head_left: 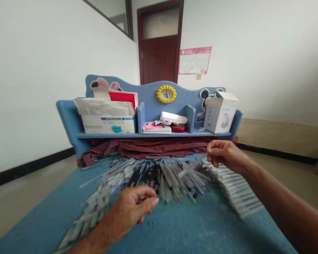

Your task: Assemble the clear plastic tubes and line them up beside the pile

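My right hand [225,155] pinches the end of a translucent pen barrel [192,167], which slants down to the left above the heap. Thumb and fingers of my left hand [137,204] are curled together low over the table, in front of several black pen parts [144,173]; what they hold, if anything, is hidden. Between the hands lies a fanned heap of loose clear barrels [169,176]. A neat stack of whitish pen-like sticks [235,190] lies under my right forearm. More pale sticks [94,208] run in a slanting row at the left, partly behind my left arm.
The blue table [185,229] has a raised back shelf [111,135]. On it stand a mask box [108,124], papers [156,129], a red round tin [178,128] and a white carton [219,114]. A checked cloth [148,147] is bunched below the shelf.
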